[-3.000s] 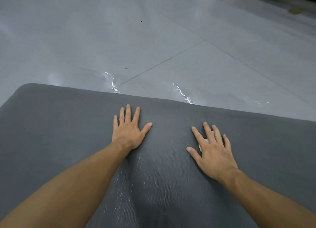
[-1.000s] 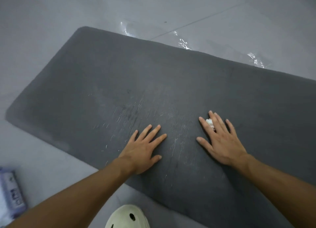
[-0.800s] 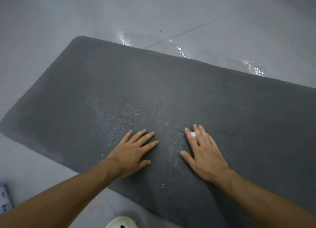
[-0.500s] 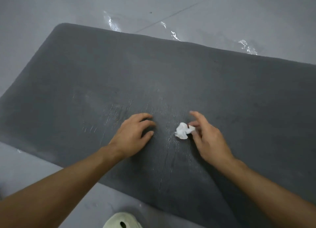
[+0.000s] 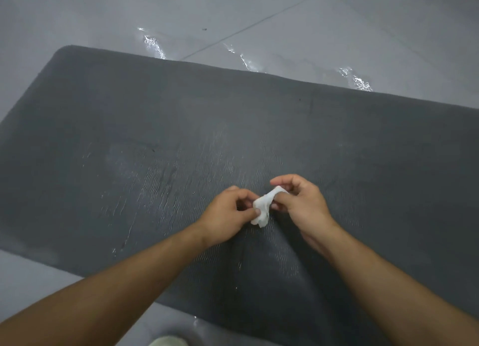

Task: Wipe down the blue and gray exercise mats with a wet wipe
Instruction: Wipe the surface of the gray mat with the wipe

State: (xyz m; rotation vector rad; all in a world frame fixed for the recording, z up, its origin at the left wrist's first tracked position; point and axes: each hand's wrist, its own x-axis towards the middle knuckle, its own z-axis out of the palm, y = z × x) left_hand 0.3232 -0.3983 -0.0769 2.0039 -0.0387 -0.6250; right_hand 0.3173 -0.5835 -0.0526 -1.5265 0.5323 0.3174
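Wipe: wet wipe (image 5: 261,211) is white, crumpled into a small twisted wad, held between both hands at lower centre of the frame, over the mat.
Left hand: left hand (image 5: 228,216) pinches the wad's lower end between thumb and curled fingers.
Right hand: right hand (image 5: 303,205) pinches the upper end, fingers curled.
Mat: gray mat (image 5: 259,122) lies flat, dark and ribbed, with pale damp streaks around the hands.
Edges: far edge runs from a rounded corner at upper left down to the right border; near edge crosses the lower left.
Open room: mat surface spreads wide left, right and beyond the hands.
Floor: floor (image 5: 103,14) shows shiny wet patches past the far edge; pale shoe (image 5: 168,341) peeks in at the bottom.
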